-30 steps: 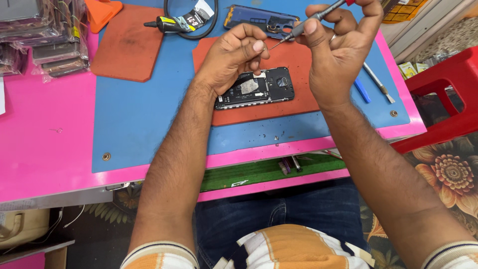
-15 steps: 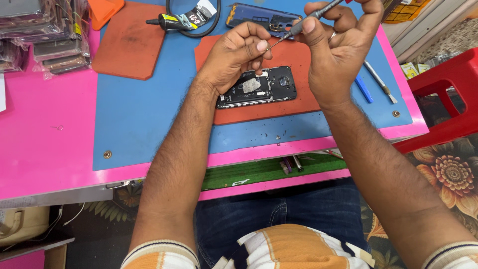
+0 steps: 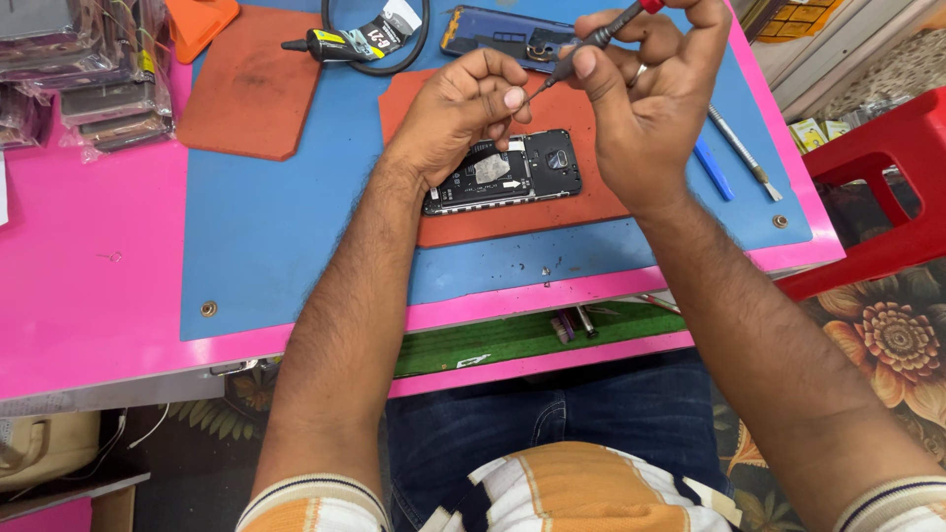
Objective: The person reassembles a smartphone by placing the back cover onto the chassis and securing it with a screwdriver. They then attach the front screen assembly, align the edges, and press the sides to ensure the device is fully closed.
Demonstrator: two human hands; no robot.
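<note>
Head view: a slim screwdriver (image 3: 591,39) with a grey shaft and red cap is being pinched in the right hand (image 3: 645,108), tilted so its fine tip is being brought to the curled fingertips of the left hand (image 3: 463,113), which are being closed narrowly together as if around something tiny; what they grip cannot be told. Directly beneath, an opened black phone (image 3: 503,172) is being kept flat on an orange-red rubbery mat (image 3: 522,212), its matte inner boards being exposed upward for access. The mat is being supported by a smooth blue sheet (image 3: 266,227) on a glossy pink table (image 3: 89,286). A blue back cover (image 3: 493,30), a black glue tube (image 3: 340,41) and 2 thin tools (image 3: 734,158) are being left near the far edge.
</note>
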